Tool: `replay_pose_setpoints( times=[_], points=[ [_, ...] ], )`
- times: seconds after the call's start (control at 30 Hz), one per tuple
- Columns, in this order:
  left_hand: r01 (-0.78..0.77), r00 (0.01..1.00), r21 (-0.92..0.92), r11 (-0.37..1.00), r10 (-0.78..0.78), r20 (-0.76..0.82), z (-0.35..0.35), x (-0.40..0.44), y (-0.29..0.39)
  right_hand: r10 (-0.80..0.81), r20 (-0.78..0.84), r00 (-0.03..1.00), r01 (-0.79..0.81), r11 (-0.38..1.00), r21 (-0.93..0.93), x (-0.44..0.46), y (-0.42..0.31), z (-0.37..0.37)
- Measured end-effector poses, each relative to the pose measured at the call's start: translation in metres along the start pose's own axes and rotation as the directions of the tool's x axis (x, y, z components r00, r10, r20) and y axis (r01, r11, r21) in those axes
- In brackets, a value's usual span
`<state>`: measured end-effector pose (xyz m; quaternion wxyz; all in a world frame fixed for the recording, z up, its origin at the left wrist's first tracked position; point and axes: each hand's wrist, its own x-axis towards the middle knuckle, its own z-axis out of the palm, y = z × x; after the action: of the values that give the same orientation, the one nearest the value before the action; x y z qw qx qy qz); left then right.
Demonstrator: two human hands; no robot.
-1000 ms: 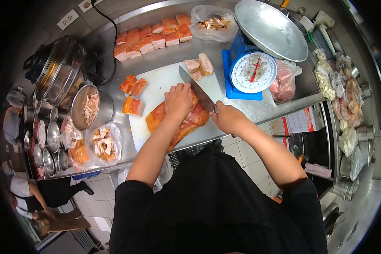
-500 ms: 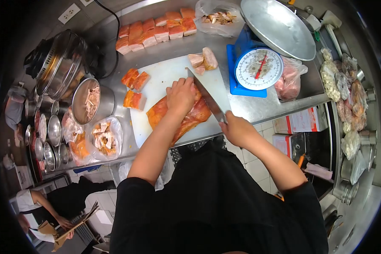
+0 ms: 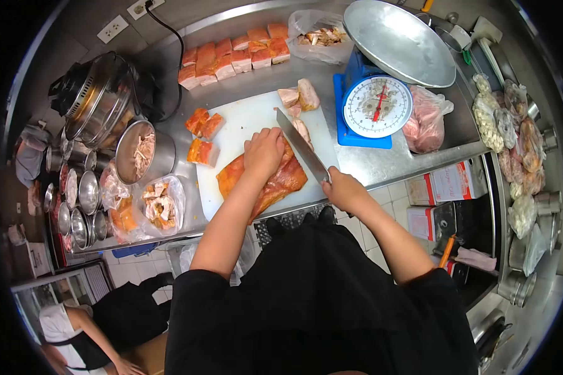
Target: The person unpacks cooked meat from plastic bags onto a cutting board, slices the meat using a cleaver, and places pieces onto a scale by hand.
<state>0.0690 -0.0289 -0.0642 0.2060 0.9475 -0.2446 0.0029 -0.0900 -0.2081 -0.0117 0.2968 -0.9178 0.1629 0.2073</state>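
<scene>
Knife [image 3: 300,144] in the right hand [image 3: 346,189]: smooth metal blade, dull sheen. Meat [image 3: 288,178] under the left hand [image 3: 263,153]: glossy, uneven surface. Board [image 3: 233,119] beneath that meat: matt plastic. Counter [image 3: 364,164] around it: smooth, reflective metal. Scale [image 3: 376,107] beyond the right hand: glossy body, shiny metal pan [image 3: 401,44]. Bag [image 3: 305,22] past the knife tip: thin, crinkled, translucent plastic. Boxes [image 3: 451,182] right of that grip: smooth, perhaps metal, poorly seen.
</scene>
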Motion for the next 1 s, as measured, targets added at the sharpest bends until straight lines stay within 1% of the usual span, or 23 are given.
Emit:
replay_pose_setpoints(
  times=[0.03,0.07,0.13,0.17,0.23,0.27,0.3,0.33,0.37,0.43,0.5,0.53,0.57,0.6,0.67,0.7,0.77,0.8,0.83,0.9,0.93,0.97,1.0],
  points=[
    [-0.003,1.000,0.006,1.000,0.003,-0.007,-0.001,-0.005,-0.001,-0.012,0.004,1.000,0.011,0.997,0.070,0.000,0.001,-0.005],
    [0.015,1.000,0.007,1.000,-0.015,0.020,-0.003,-0.006,-0.002,-0.022,-0.007,1.000,0.022,0.997,0.069,-0.002,0.004,-0.007],
    [0.063,0.993,-0.003,0.998,-0.062,0.105,-0.008,0.001,0.002,-0.034,-0.139,0.990,0.061,0.979,0.194,-0.014,0.015,-0.008],
    [0.063,0.993,-0.006,0.998,-0.062,0.100,-0.011,0.005,0.007,-0.037,-0.142,0.989,0.064,0.980,0.189,-0.021,0.020,-0.011],
    [-0.037,0.995,0.017,0.999,0.035,0.094,-0.016,0.013,0.021,0.071,-0.195,0.978,-0.003,0.945,0.327,-0.036,0.026,-0.023],
    [-0.037,0.996,0.018,0.999,0.035,0.087,-0.005,0.019,0.020,0.056,-0.248,0.967,0.032,0.941,0.336,-0.042,0.033,-0.025],
    [-0.265,0.963,0.077,0.961,0.259,0.078,0.013,0.027,0.015,0.047,-0.256,0.966,0.042,0.942,0.333,-0.048,0.035,-0.029],
    [-0.475,0.880,0.138,0.869,0.468,0.081,0.016,0.034,0.018,0.090,-0.227,0.970,-0.002,0.932,0.362,-0.054,0.036,-0.034],
    [-0.475,0.880,0.143,0.868,0.470,0.071,0.019,0.041,0.022,0.133,-0.195,0.972,-0.048,0.920,0.388,-0.061,0.038,-0.038],
    [-0.469,0.846,0.137,0.872,0.400,0.353,0.010,0.052,0.037,0.108,-0.244,0.964,-0.004,0.920,0.391,-0.069,0.052,-0.028],
    [-0.495,0.831,0.157,0.854,0.413,0.372,0.015,0.062,0.035,0.157,-0.212,0.964,-0.050,0.897,0.439,-0.081,0.060,-0.021],
    [-0.472,0.829,0.084,0.878,0.409,0.383,0.014,0.065,0.032,0.170,-0.199,0.965,-0.051,0.868,0.493,-0.089,0.058,-0.020],
    [-0.445,0.825,0.012,0.896,0.405,0.393,0.012,0.069,0.028,0.171,-0.206,0.964,-0.048,0.868,0.495,-0.094,0.062,-0.016],
    [-0.451,0.823,0.014,0.892,0.410,0.392,0.011,0.073,0.022,0.194,-0.200,0.960,-0.066,0.856,0.514,-0.099,0.067,-0.012],
    [-0.448,0.874,-0.203,0.871,0.474,0.109,0.010,0.077,0.011,0.214,-0.193,0.957,-0.082,0.844,0.531,-0.108,0.073,-0.008],
    [-0.454,0.870,-0.200,0.868,0.481,0.110,0.008,0.085,0.008,0.217,-0.198,0.956,-0.080,0.840,0.536,-0.110,0.076,-0.006],
    [-0.470,0.883,-0.192,0.862,0.464,-0.075,0.000,0.106,0.008,0.249,-0.156,0.956,-0.112,0.800,0.589,-0.113,0.080,-0.002],
    [-0.432,0.902,-0.140,0.891,0.430,-0.048,-0.005,0.116,0.009,0.251,-0.156,0.955,-0.113,0.800,0.590,-0.113,0.080,-0.003],
    [-0.432,0.902,-0.142,0.891,0.430,-0.047,0.001,0.129,0.007,0.257,-0.149,0.955,-0.124,0.800,0.587,-0.112,0.080,-0.003],
    [-0.406,0.908,-0.097,0.909,0.389,-0.154,0.019,0.147,0.005,0.266,-0.133,0.955,-0.140,0.797,0.587,-0.111,0.080,-0.003],
    [-0.404,0.910,-0.099,0.909,0.389,-0.143,0.025,0.149,0.005,0.265,-0.126,0.956,-0.151,0.813,0.563,-0.110,0.080,-0.002],
    [-0.325,0.945,-0.069,0.943,0.326,0.000,0.031,0.148,0.005,0.265,-0.116,0.957,-0.164,0.827,0.537,-0.109,0.080,-0.001],
    [-0.248,0.958,-0.028,0.968,0.250,0.141,0.033,0.147,0.006,0.270,-0.104,0.957,-0.174,0.824,0.539,-0.109,0.079,-0.001]
  ],
)
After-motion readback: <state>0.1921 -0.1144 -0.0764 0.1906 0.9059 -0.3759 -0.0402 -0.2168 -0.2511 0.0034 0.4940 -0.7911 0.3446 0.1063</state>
